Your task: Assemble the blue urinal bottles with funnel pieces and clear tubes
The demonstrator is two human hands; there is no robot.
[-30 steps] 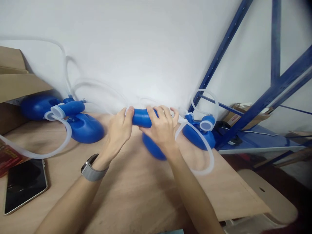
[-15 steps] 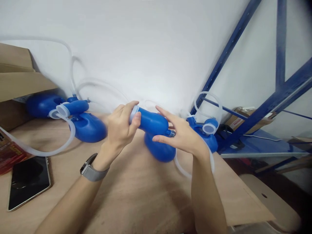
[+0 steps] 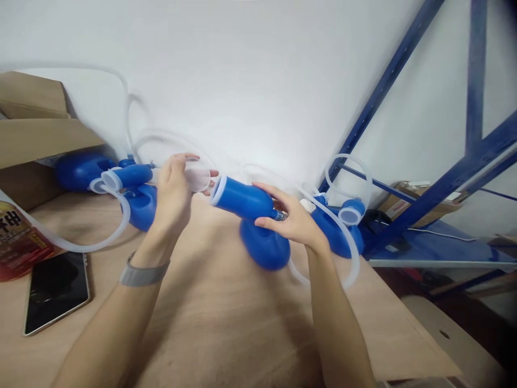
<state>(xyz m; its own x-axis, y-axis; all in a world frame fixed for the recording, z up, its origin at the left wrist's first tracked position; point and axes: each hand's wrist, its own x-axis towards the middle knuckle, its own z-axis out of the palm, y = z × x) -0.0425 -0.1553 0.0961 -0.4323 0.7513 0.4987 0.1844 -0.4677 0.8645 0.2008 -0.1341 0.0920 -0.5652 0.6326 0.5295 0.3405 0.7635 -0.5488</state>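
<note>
Blue plastic bulb-bodied vessel (image 3: 242, 198), white-rimmed cylindrical neck, mid-way over wooden tabletop (image 3: 226, 323). Right hand (image 3: 293, 218) curled round the neck's rear. Left hand (image 3: 174, 189) pinches translucent round cap (image 3: 198, 177), seated on the neck earlier, now just apart.

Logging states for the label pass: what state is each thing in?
middle bottle: uncapped, mouth open, held by right hand
clear cap: off, gripped in left hand
left bottle: capped
right bottle: capped
phone: screen dark, face up
cardboard box: flap open

A storeroom or small workshop: blue steel racking (image 3: 407, 48), cardboard boxes (image 3: 36, 134) and a plywood worktable (image 3: 226, 323).
</note>
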